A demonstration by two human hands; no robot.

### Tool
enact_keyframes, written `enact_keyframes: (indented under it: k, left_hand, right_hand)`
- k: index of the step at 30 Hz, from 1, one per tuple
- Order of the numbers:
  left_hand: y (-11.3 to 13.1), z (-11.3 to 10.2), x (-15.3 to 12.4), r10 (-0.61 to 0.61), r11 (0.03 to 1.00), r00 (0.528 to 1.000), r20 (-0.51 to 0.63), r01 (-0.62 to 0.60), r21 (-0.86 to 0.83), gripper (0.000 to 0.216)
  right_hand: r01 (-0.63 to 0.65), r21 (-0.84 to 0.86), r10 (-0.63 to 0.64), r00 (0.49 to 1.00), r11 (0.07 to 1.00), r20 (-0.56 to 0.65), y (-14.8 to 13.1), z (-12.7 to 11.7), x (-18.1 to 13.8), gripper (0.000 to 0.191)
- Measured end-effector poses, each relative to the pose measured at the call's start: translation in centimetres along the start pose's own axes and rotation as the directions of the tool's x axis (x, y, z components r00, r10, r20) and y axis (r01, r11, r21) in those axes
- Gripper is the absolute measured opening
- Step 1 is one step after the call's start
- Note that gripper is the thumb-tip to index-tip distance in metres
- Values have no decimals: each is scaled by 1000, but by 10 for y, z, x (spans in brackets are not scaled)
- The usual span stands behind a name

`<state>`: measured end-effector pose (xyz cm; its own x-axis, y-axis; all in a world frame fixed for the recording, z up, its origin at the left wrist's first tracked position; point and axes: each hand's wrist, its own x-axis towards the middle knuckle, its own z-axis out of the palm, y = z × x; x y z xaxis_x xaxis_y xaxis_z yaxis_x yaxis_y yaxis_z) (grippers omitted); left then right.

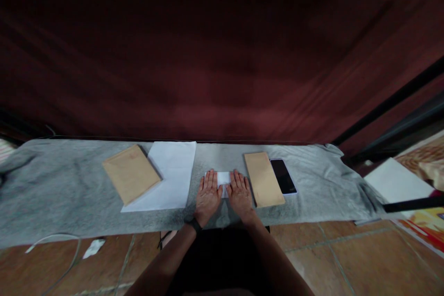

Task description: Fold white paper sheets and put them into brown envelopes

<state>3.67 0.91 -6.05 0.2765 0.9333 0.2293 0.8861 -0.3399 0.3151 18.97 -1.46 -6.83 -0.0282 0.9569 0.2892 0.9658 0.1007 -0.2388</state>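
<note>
Both hands lie flat, fingers stretched out, on a small folded white paper (223,178) in the middle of a grey cloth (62,194). My left hand (207,195) covers the paper's left part and wears a dark band at the wrist. My right hand (239,192) covers its right part. Only the paper's top middle shows between the fingers. Just right of my right hand lies a tan envelope (263,179).
A dark phone (283,176) lies beside the right envelope. At left a second tan envelope (131,173) rests on white sheets (173,171). A dark red curtain hangs behind. A white cable (57,239) and a scrap lie on the tiled floor.
</note>
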Motion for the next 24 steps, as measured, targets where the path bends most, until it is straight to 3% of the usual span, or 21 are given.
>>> enact_keyframes:
  k: [13, 17, 24]
  left_hand:
    - [-5, -2, -5, -63, 998, 996, -56, 63, -1, 65]
    - [-5, -2, -5, -61, 998, 997, -56, 62, 13, 64]
    - [-6, -3, -5, -63, 998, 997, -37, 64, 18, 65]
  right_hand:
    - [-18, 7, 19, 995, 1000, -97, -4, 1, -2, 55]
    - [52, 12, -51, 996, 999, -68, -10, -4, -21, 56]
    - [-1, -23, -1, 996, 1000, -90, 3, -6, -49, 56]
